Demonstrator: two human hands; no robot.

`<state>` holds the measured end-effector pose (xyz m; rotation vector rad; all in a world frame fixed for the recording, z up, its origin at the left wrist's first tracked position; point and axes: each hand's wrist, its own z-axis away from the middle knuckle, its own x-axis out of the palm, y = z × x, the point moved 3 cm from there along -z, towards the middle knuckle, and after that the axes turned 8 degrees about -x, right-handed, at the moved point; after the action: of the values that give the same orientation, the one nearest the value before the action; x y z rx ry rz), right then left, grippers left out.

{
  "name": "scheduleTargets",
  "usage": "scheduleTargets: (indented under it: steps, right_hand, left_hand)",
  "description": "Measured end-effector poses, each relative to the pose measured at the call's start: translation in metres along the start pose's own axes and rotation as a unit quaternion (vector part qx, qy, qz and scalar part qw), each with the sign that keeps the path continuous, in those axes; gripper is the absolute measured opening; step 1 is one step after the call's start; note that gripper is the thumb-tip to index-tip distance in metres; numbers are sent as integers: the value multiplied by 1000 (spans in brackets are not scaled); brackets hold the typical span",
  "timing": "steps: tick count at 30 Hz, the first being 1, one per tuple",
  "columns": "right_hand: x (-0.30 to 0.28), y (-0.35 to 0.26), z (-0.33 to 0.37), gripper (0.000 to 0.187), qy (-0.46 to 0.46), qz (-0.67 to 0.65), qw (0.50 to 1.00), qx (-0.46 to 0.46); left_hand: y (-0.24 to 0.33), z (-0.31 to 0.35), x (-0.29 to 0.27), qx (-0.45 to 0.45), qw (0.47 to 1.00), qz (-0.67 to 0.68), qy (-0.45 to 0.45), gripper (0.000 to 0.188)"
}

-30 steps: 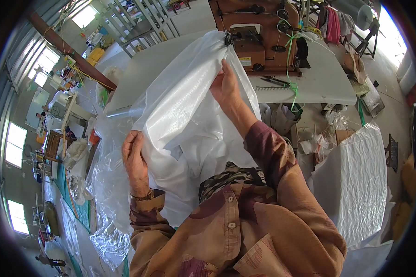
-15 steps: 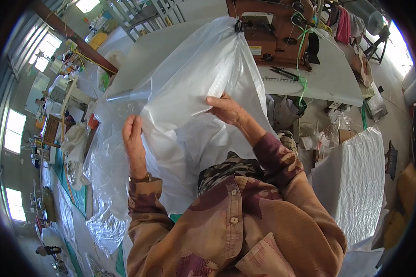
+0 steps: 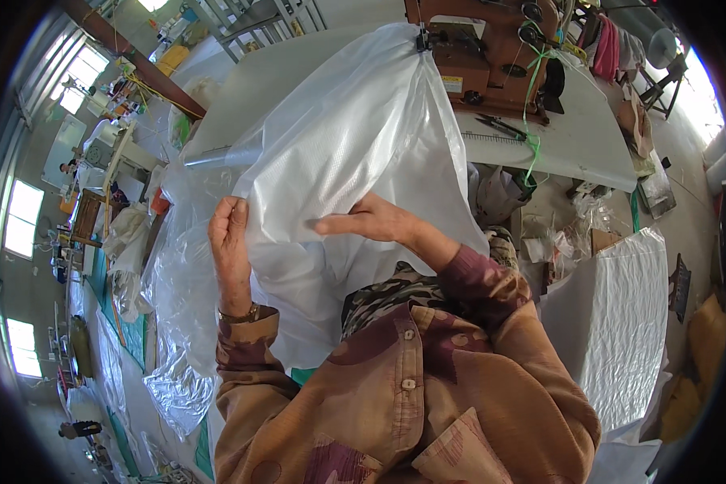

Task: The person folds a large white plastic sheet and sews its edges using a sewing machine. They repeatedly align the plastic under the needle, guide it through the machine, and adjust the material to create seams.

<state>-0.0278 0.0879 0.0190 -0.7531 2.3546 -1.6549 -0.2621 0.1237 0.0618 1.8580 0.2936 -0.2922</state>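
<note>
A sheet of white, shiny, translucent woven plastic (image 3: 331, 145) hangs from the needle area of a brown sewing machine (image 3: 500, 56) and spreads down over my lap. My left hand (image 3: 232, 246) is closed on the left edge of the sheet, thumb and fingers pinched together. My right hand (image 3: 375, 221) lies against the middle of the sheet, its thumb stretched out to the left. The sheet's fold hides part of its other fingers. Between the two hands the plastic hangs in loose folds.
Black thread snips (image 3: 500, 127) lie beside a ruler strip on the grey sewing table (image 3: 573, 153). A green cord (image 3: 532, 97) dangles off the machine. At right stands a stack of silvery-white sheets (image 3: 625, 323). Clear plastic (image 3: 181, 274) is heaped on the left.
My right hand has moved left and down across the sheet, its thumb now stretched out. My left hand has shifted slightly and keeps its pinch. The sheet between them is smoother.
</note>
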Motion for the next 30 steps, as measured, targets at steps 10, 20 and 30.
scheduleTargets:
  steps: [10, 20, 30]
  right_hand:
    - [15, 42, 30, 66, 23, -70, 993, 88]
    - [38, 30, 94, 19, 24, 23, 999, -10]
    - [62, 5, 82, 18, 31, 424, 897, -119]
  left_hand:
    - [-35, -32, -13, 124, 967, -221, -34, 20]
    - [-77, 11, 44, 139, 906, -383, -113, 16]
    - [46, 43, 83, 156, 950, -127, -240, 17]
